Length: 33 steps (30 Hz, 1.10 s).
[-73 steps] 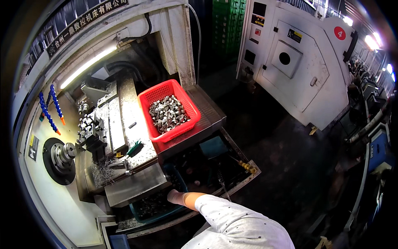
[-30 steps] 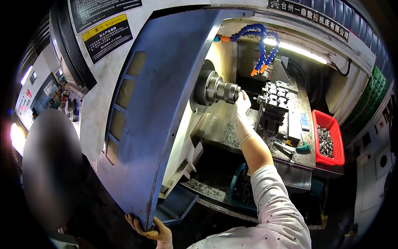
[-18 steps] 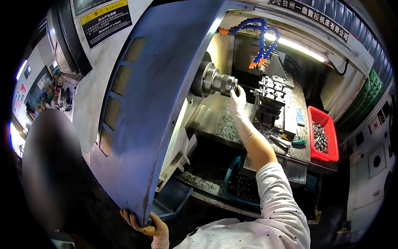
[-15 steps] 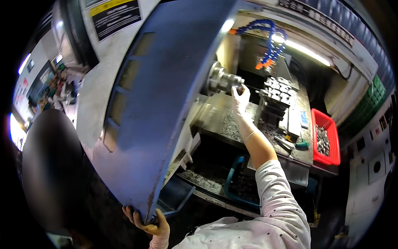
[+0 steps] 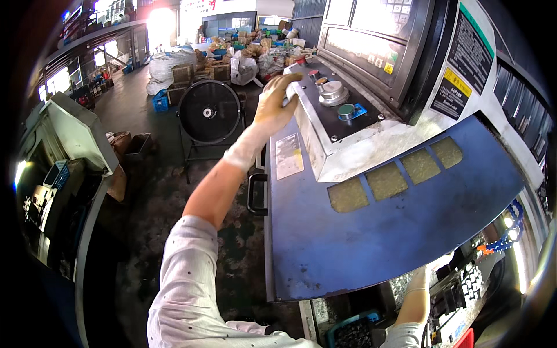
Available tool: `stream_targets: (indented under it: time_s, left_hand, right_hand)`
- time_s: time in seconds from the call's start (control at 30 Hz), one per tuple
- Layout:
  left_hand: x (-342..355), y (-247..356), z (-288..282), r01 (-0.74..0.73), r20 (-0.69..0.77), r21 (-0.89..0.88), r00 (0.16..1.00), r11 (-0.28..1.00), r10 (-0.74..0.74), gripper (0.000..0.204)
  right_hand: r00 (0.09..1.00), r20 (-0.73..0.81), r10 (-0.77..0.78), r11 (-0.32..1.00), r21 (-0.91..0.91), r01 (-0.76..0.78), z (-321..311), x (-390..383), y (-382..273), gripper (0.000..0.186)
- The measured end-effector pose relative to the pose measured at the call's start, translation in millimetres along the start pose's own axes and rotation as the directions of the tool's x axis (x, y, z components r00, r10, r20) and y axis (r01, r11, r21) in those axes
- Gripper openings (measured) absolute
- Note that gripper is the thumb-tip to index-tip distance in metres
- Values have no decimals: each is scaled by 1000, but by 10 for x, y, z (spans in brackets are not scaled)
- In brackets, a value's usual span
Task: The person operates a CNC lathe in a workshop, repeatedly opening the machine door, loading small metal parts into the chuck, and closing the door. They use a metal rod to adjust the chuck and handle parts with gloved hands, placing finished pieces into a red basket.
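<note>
the left hand (image 5: pixel 274 105) is at the left edge of the control panel (image 5: pixel 361 125), fingers bent but unclenched, near a red button (image 5: pixel 314 73). the right hand (image 5: pixel 439 263) shows past the blue door's (image 5: pixel 377 246) lower edge, partly hidden; whether its fingers grasp anything cannot be told.

1. Head view: left camera of a side-by-side fisheye pair worn on the person's head, upright and unmirrored, facing down and ahead
2. Near field: a blue painted sheet-metal door with four small windows (image 5: pixel 354 249), close, at lower right; above it in frame, a white-cased control console with black face (image 5: pixel 348 153)
3. Bare left forearm (image 5: pixel 213 190) and right forearm (image 5: pixel 415 303), entering from below
4. Far field: a mixed heap of pale sacks and boxes (image 5: pixel 239 65), near the top
</note>
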<state>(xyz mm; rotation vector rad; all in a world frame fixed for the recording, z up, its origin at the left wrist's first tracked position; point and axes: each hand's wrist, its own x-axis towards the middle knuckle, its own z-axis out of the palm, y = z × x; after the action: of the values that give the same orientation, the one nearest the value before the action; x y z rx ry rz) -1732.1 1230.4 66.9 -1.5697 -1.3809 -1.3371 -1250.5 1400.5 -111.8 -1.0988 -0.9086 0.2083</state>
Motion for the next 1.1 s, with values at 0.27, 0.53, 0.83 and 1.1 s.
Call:
stream_targets:
  time_s: [0.27, 0.53, 0.83, 1.1]
  left_hand:
    - [438, -203, 423, -179, 70, 12, 982, 984, 178, 41]
    - [405, -269, 333, -70, 174, -83, 981, 994, 83, 43]
    - [-89, 1329, 4, 106, 252, -100, 965, 989, -78, 61]
    - [-55, 1201, 102, 53, 181, -227, 983, 972, -11, 62]
  right_hand:
    - [998, -63, 30, 1000, 4, -29, -32, -31, -9, 42]
    - [995, 88, 42, 995, 82, -49, -118, 43, 213, 46]
    - [998, 59, 12, 1000, 4, -13, -226, 29, -128, 33]
    - [942, 279, 188, 966, 123, -229, -595, -566, -271, 26]
